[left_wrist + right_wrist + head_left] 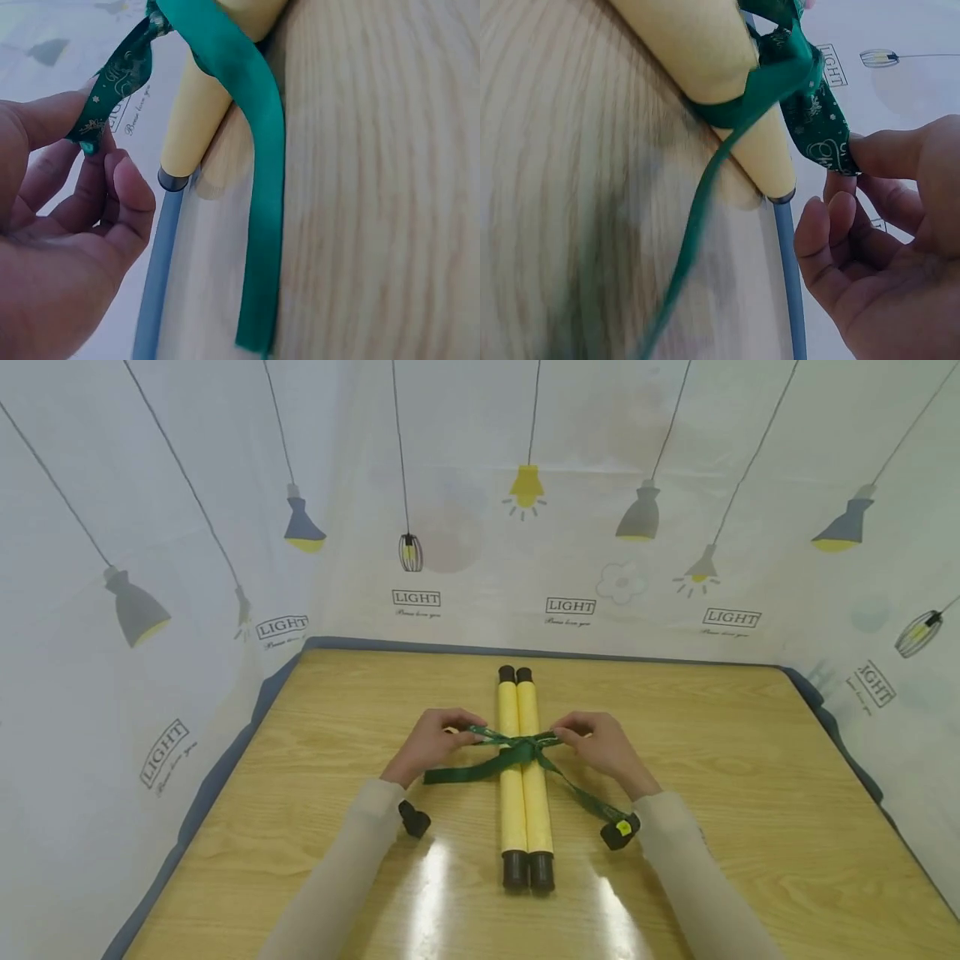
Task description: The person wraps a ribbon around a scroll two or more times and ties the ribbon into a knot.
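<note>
Two yellow rods (513,810) with dark end caps lie side by side on the wooden table. A green ribbon (517,753) goes round both at mid-length, with a knot and bow loops on top. My left hand (438,742) pinches the left loop of the bow between thumb and finger; the left wrist view shows a light printed pattern on that ribbon loop (124,75). On the other side my right hand (600,745) pinches the right loop (821,135). One loose tail (264,225) trails to the left, and the other tail (694,217) runs down to the right.
The wooden table (300,860) extends round the rods on all sides. A white curtain (480,443) printed with lamps hangs behind and at both sides, with a blue-grey border (420,647) along the table's far edge. Small black cameras (414,819) sit at both wrists.
</note>
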The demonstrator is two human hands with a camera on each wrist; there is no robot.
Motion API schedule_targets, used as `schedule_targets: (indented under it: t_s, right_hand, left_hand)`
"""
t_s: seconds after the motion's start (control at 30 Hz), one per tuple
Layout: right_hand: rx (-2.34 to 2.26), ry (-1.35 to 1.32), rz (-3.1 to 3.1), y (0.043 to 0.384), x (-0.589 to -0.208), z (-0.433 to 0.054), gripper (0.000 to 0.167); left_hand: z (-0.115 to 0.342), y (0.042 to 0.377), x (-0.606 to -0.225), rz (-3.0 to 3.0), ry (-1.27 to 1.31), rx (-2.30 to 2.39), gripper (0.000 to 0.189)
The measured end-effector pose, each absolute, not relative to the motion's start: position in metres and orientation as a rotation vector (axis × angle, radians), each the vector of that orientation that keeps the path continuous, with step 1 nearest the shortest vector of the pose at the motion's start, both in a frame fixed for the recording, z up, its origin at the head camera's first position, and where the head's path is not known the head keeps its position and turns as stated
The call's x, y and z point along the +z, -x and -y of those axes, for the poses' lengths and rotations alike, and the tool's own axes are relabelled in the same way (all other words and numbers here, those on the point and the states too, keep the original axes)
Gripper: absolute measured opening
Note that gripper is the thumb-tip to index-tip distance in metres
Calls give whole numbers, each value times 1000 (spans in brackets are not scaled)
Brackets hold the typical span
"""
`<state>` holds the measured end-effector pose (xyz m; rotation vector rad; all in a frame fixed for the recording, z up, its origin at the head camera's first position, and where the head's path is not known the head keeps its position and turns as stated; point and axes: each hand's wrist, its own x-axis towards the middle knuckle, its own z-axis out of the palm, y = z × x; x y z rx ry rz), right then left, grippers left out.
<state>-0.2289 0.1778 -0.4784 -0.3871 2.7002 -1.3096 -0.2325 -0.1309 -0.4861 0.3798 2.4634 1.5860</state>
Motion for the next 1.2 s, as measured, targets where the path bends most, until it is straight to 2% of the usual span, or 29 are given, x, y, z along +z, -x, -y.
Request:
schedule_targets:
  t_s: [0.2,0.57,0.97,1.2]
  right_hand:
    - [-1309,405,-2718,227,-484,-193,23]
    - [-1252,427,-2803,223,-490,-216,25]
    - [-1289,269,-2806,219,-500,-228,25]
    - [-1344,59,-2744,215,-505,-229,26]
  left_hand:
    - [136,237,-492,-2315,-401,1624,21]
    - [146,245,-494,-2305,-506,1473,17]
    - [145,243,-497,-2386,-374,1439,15]
    - [140,236,-497,-2493,-267,1422,11]
